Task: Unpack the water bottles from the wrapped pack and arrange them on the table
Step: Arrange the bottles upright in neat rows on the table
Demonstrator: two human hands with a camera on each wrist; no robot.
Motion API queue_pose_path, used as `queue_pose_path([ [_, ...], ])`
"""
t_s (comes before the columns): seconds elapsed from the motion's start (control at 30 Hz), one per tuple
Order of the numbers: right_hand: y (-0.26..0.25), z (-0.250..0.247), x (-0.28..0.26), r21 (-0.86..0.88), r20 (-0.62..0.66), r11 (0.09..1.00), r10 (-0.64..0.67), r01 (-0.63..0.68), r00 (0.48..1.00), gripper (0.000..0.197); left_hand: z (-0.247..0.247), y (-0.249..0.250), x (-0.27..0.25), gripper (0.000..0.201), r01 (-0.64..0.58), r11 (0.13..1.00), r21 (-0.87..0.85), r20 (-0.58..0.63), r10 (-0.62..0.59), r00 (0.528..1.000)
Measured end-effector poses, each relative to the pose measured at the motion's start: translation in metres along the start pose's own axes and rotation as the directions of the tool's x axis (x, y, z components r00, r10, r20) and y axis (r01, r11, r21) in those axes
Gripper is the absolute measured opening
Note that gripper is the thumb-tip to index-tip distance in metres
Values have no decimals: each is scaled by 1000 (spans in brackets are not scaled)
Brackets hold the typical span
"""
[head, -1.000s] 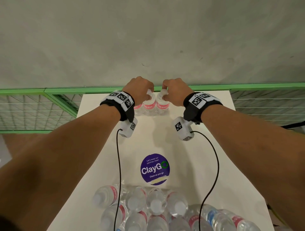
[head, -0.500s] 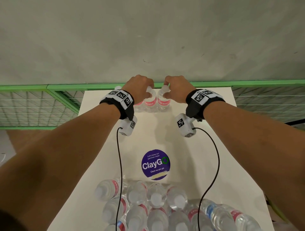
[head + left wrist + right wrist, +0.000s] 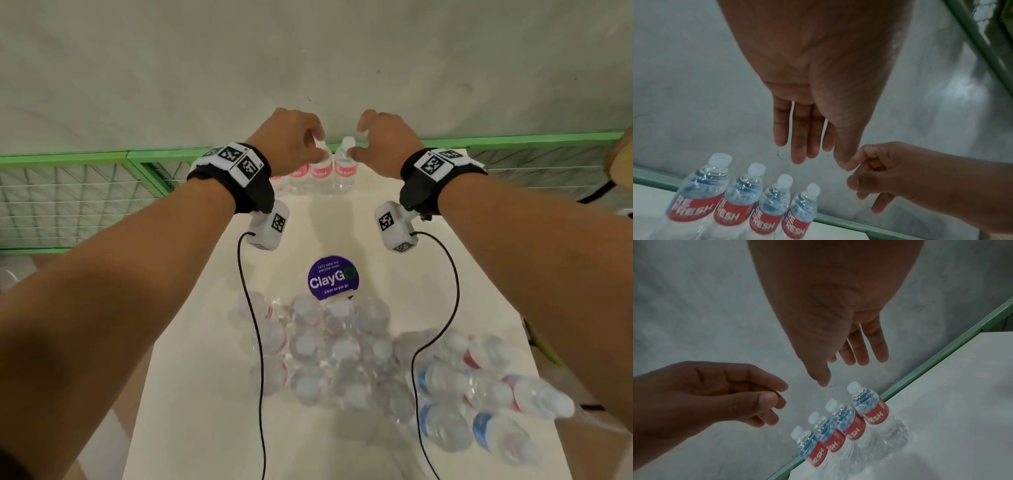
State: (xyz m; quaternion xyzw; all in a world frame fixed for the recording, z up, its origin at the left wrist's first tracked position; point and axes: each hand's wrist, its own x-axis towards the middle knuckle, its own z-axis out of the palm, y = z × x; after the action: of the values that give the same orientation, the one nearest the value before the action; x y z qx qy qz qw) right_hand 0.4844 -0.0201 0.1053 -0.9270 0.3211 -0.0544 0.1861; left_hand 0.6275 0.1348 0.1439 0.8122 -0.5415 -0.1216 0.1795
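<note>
A row of several upright water bottles [image 3: 322, 171] with red labels and white caps stands at the far edge of the white table [image 3: 342, 233]. The same row shows in the left wrist view [image 3: 748, 203] and the right wrist view [image 3: 849, 423]. My left hand [image 3: 317, 145] hovers just above the caps, fingers loosely spread, holding nothing [image 3: 803, 138]. My right hand [image 3: 359, 142] hovers beside it, also empty, with relaxed fingers [image 3: 851, 353]. The wrapped pack of bottles [image 3: 325, 349] lies near me on the table, blurred.
Loose bottles [image 3: 479, 394], some with blue labels, lie to the right of the pack. A purple round sticker [image 3: 333, 277] marks the table's middle. A green rail with wire mesh [image 3: 102, 161] runs behind the table, in front of a grey wall.
Both hands have let go of the two bottle caps that they held and have risen above the row with fingers opened. The two bottles stay standing in the row.
</note>
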Motion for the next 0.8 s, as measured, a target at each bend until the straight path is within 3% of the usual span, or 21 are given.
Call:
queue_pose_path([
  [0.17, -34, 8, -87, 5, 146, 996, -84, 84, 986, 39, 19, 17, -77, 36, -19, 996, 90, 150, 5, 989],
  [0.43, -63, 52, -183, -60, 426, 986, -115, 156, 897, 20, 70, 18, -166, 45, 22, 990, 140, 411, -79, 908],
  [0.6, -65, 70, -210, -205, 454, 945, -139, 255, 880, 24, 93, 14, -192, 36, 35, 989, 144, 375, -87, 923],
  [0.8, -58, 86, -221, -267, 352, 927, -161, 264, 922, 29, 106, 12, -200, 24, 1, 987, 161, 276, -46, 960],
])
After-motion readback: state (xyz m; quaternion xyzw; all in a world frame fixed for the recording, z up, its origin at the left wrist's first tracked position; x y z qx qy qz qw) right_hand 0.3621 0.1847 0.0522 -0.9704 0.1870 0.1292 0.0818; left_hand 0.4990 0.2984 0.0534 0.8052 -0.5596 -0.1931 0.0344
